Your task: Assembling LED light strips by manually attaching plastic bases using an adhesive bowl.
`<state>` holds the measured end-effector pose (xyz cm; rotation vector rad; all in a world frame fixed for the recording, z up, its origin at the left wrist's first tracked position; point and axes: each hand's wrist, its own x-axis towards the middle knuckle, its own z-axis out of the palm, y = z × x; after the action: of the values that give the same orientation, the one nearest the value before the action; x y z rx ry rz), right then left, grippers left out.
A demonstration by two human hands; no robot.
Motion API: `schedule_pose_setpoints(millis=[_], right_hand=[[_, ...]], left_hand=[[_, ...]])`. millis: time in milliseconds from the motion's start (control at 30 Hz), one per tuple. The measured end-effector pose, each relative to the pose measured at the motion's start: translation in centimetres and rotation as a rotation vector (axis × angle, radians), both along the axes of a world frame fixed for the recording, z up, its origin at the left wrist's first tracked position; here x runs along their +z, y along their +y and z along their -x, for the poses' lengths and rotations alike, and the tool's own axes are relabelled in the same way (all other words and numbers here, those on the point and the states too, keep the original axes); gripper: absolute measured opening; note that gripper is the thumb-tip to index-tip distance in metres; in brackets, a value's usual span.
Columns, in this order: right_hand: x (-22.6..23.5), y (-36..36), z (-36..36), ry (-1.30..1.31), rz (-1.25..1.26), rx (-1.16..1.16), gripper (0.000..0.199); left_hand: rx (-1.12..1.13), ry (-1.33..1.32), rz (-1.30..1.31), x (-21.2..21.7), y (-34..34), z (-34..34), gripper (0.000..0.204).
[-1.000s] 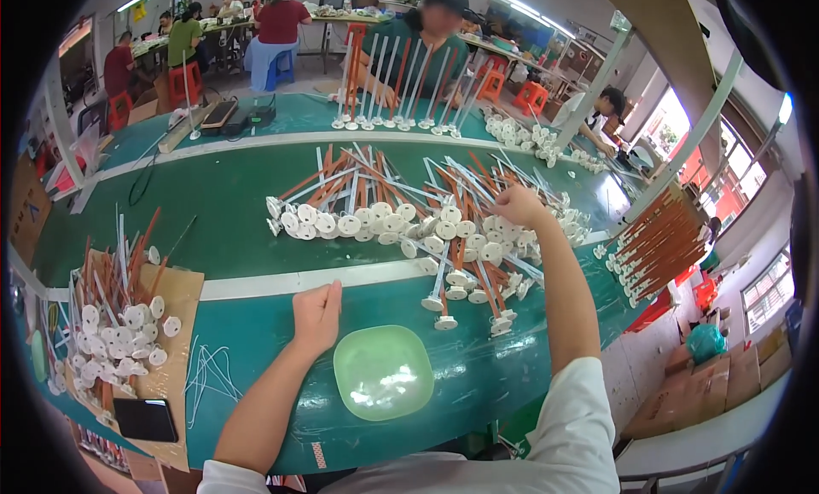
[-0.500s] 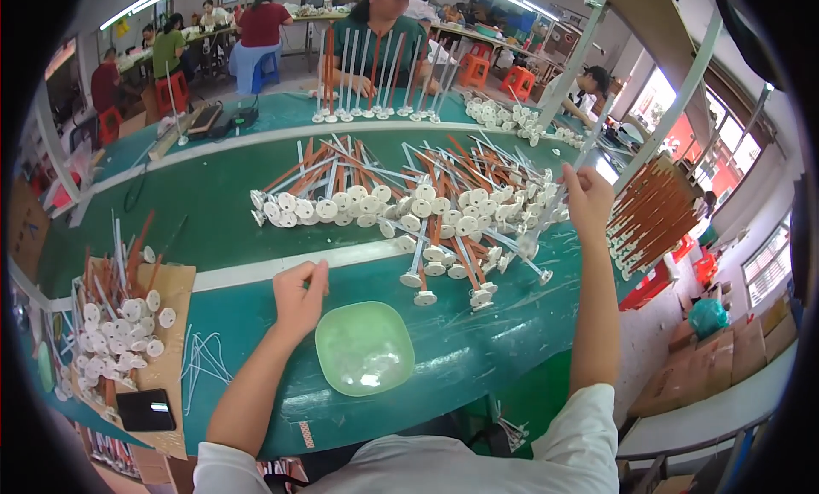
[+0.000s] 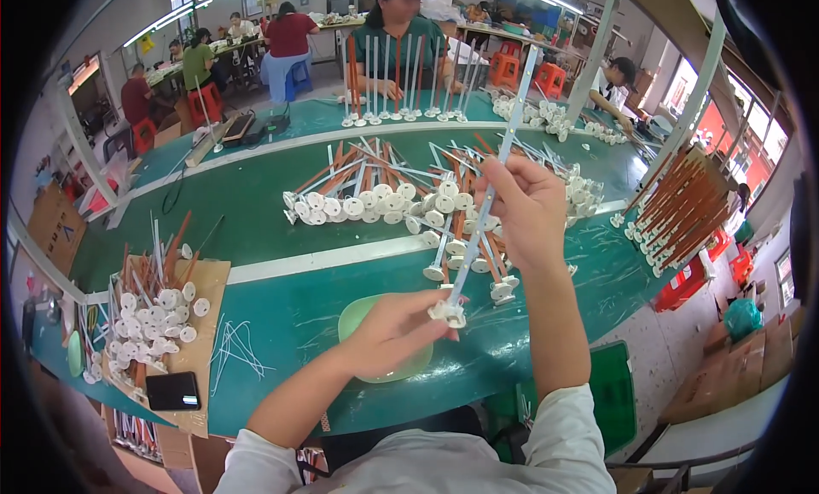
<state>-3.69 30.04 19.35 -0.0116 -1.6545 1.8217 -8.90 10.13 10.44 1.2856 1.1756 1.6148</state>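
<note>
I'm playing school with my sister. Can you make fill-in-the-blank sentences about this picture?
1. The right hand holds a long white ____ by its shaft.
2. The left hand touches the round base at its ____ end.
3. Under the left hand sits a light ____ bowl.
4. The black phone lies on the person's ____ side.

Missing words: rod; lower; green; left

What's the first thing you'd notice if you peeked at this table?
The long white rod with a round base, held up in the middle by the right hand, with the left hand at its base. Behind it a big heap of white and orange rods sprawls across the green table.
</note>
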Motion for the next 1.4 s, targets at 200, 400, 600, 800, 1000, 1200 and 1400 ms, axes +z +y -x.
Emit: schedule_pose_setpoints(millis=[200,400,600,800,1000,1200,1400], right_hand=[[-0.2,-5.5,0.7,0.313,-0.398,-0.528,0.027],[-1.2,-7.8,1.0,0.499,-1.129,-0.266,0.028],[-2.5,-8.7,2.5,0.633,-1.15,-0.394,0.024],[-3.3,-8.5,2.7,0.65,-1.109,-0.415,0.023],[-2.8,-7.0,2.9,0.583,-1.035,-0.158,0.023],[-4.2,-8.1,2.7,0.453,-1.054,-0.251,0.023],[-7.5,-7.8,1.6,-0.03,-0.85,-0.331,0.026]], left_hand=[[0.143,-0.271,-0.181,1.6,-2.2,2.0,0.044],[0.226,-0.472,-0.279,2.7,-3.6,1.8,0.045],[0.232,-0.574,-0.29,2.2,-4.0,2.2,0.043],[0.299,-0.437,-0.246,2.2,-4.0,2.4,0.041],[0.235,-0.588,-0.301,1.9,-4.0,2.4,0.042],[0.353,-0.513,-0.222,-0.2,-3.1,3.5,0.038],[0.638,-0.404,-0.364,3.2,-4.6,6.5,0.035]])
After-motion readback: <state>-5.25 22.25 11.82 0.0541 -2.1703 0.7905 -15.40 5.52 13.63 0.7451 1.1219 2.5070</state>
